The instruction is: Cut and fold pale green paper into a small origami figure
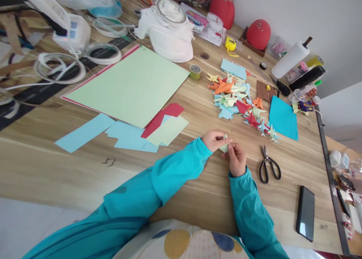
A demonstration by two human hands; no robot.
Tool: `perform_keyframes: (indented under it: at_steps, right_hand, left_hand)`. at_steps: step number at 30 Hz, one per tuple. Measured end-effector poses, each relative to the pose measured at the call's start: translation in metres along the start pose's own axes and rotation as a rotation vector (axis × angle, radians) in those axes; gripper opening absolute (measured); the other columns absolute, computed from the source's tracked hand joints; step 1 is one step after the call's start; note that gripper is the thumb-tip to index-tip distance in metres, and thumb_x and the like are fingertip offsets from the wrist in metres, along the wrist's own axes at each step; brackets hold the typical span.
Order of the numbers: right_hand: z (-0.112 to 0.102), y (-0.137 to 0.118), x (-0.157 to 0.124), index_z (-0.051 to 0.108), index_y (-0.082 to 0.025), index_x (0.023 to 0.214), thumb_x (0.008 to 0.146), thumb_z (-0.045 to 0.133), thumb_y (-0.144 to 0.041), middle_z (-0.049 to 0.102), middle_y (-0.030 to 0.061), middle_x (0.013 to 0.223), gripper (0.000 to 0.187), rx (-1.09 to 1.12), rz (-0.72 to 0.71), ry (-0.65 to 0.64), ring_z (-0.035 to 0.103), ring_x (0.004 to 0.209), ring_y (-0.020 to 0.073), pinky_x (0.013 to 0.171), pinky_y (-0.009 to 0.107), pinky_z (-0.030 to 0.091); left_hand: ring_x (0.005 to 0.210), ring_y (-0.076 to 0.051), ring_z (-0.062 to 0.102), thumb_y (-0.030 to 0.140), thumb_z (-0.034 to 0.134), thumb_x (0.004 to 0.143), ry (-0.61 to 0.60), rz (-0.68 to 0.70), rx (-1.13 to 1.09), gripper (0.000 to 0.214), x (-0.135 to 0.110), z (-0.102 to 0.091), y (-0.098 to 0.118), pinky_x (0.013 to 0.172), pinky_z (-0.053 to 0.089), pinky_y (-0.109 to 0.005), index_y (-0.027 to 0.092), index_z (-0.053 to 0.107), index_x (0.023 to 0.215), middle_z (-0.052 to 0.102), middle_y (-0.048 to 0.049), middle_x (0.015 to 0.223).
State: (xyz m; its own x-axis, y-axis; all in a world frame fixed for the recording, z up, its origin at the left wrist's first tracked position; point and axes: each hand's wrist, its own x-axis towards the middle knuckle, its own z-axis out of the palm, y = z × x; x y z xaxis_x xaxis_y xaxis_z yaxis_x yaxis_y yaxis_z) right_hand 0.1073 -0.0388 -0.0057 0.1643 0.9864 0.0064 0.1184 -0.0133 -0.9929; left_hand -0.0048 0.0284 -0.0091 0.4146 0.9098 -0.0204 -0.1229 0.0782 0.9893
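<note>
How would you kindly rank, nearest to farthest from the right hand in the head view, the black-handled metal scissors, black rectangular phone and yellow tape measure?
1. Scissors, to its right.
2. Phone, at lower right.
3. Tape measure, far side.

Bright teal sleeves (181,164), kinda wrinkly, with a gathered cuff (239,172) just below the right hand (236,159). Well back from the left hand (214,140) there's a pale garment (198,247) with mustard and navy spots.
</note>
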Motion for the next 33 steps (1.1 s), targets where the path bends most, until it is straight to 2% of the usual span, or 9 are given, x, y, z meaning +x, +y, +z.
perform_keyframes:
  at_steps: [4,9,19,26,33]
  right_hand:
    - [-0.0001,0.0006,-0.0001,0.054,-0.017,0.073,0.08,0.051,-0.037,0.056,-0.0032,0.048,0.022,-0.005,0.005,0.004,0.051,0.041,0.0104,0.043,0.024,0.041]
    - [-0.001,0.0028,-0.0006,0.054,-0.017,0.075,0.08,0.05,-0.038,0.056,-0.0028,0.049,0.022,-0.008,0.018,0.002,0.052,0.043,0.011,0.045,0.024,0.042]
    - [-0.0024,0.0043,0.0,0.054,-0.018,0.075,0.081,0.049,-0.037,0.056,-0.0031,0.049,0.02,0.011,0.025,-0.013,0.051,0.042,0.0109,0.044,0.024,0.041]
    - [-0.0015,0.0016,-0.0006,0.054,-0.017,0.071,0.079,0.052,-0.035,0.056,-0.0033,0.048,0.02,0.048,0.057,-0.011,0.052,0.042,0.011,0.045,0.024,0.041]
    - [-0.002,0.0025,-0.001,0.054,-0.018,0.069,0.078,0.052,-0.038,0.054,-0.0038,0.046,0.022,0.044,0.07,-0.001,0.05,0.04,0.0112,0.044,0.024,0.041]
  left_hand:
    - [0.048,-0.005,0.028,0.04,0.064,0.063,-0.008,0.01,0.021,0.044,0.0015,-0.0014,-0.0011,0.044,0.024,-0.022,0.013,0.038,0.04,0.031,0.0057,0.046]
    - [0.049,-0.006,0.034,0.042,0.061,0.065,-0.046,0.002,0.003,0.041,0.003,-0.0025,-0.0039,0.046,0.027,-0.022,0.012,0.044,0.044,0.037,0.0041,0.051]
    - [0.048,-0.007,0.035,0.044,0.058,0.068,-0.047,-0.023,-0.013,0.038,0.0017,-0.0019,-0.0014,0.044,0.027,-0.022,0.012,0.05,0.048,0.038,0.0035,0.05]
    - [0.051,-0.008,0.038,0.04,0.055,0.071,-0.009,0.084,0.095,0.036,-0.001,-0.0003,-0.0016,0.048,0.032,-0.021,0.011,0.051,0.05,0.042,0.0024,0.051]
    - [0.051,-0.007,0.038,0.037,0.056,0.071,-0.041,0.107,0.101,0.034,-0.0021,0.0001,-0.0012,0.048,0.031,-0.021,0.012,0.049,0.05,0.043,0.0021,0.053]
